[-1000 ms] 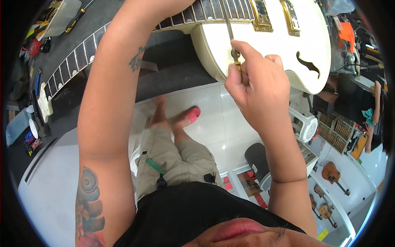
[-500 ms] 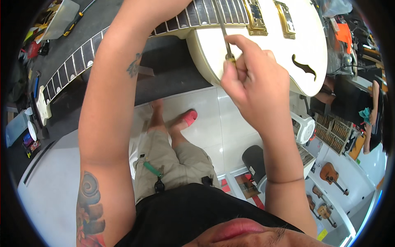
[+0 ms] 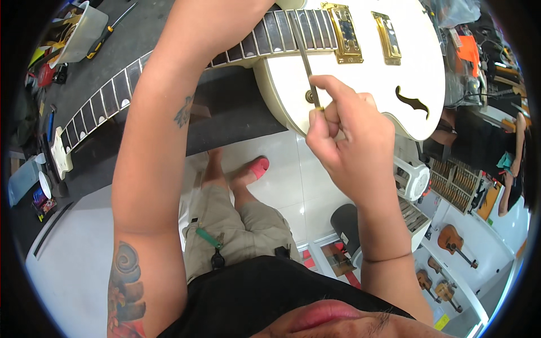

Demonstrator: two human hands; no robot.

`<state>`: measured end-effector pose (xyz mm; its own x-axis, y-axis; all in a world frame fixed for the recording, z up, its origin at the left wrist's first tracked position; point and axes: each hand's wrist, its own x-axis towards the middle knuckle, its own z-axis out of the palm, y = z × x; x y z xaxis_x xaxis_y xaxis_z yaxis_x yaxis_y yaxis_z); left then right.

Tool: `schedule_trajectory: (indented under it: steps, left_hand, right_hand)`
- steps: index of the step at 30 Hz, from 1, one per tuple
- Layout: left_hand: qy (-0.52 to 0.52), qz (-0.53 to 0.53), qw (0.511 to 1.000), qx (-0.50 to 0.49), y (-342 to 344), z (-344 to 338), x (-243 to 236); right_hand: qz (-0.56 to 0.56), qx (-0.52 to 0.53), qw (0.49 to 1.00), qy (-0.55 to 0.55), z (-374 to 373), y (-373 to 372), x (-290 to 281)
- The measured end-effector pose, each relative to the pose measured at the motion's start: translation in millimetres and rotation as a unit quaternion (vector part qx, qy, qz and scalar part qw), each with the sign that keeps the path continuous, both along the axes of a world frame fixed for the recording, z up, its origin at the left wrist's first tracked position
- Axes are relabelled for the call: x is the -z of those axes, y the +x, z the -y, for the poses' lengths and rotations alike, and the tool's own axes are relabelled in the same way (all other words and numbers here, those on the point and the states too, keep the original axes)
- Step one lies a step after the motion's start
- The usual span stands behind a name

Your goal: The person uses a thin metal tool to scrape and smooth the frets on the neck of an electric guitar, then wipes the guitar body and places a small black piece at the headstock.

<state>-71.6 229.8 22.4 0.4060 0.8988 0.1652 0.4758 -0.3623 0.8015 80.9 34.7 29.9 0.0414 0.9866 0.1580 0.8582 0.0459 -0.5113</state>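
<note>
A cream electric guitar body with gold pickups lies across the dark bench, its fretted neck running left. My right hand pinches the near end of a slim metal file, thumb and index finger closed on it. The file reaches from the body's near side across the upper frets of the fingerboard. A round strap button shows beside the file. Over the fingerboard at the top edge lies my left hand; its fingers are out of the picture, so their grip is hidden.
A yellow-and-black screwdriver lies on the bench beside a clear plastic bin. A white stool stands on the tiled floor. Another person's arm is at the far right. Small guitars hang at the lower right.
My right hand has drawn the file toward me, and the strap button now shows. The whole guitar sits slightly lower in view. My left arm stays over the neck.
</note>
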Motion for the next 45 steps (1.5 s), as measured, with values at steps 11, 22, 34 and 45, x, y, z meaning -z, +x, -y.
schedule_trajectory:
  steps: [11, 22, 34, 45]
  left_hand:
    - [0.060, 0.004, 0.998, 0.005, 5, 18, -5]
    - [-0.024, 0.000, 1.000, 0.004, 4, -1, 2]
    - [-0.023, 0.022, 0.999, 0.011, -3, -4, 5]
    - [-0.052, 0.048, 0.997, -0.004, -7, -4, 4]
  right_hand:
    - [0.062, -0.032, 0.995, 0.072, -20, 3, 6]
    - [0.052, -0.027, 0.997, 0.050, -23, 3, 0]
    - [0.031, -0.016, 0.999, 0.025, -18, -3, -3]
    - [0.016, 0.025, 0.999, 0.032, -6, -8, 1]
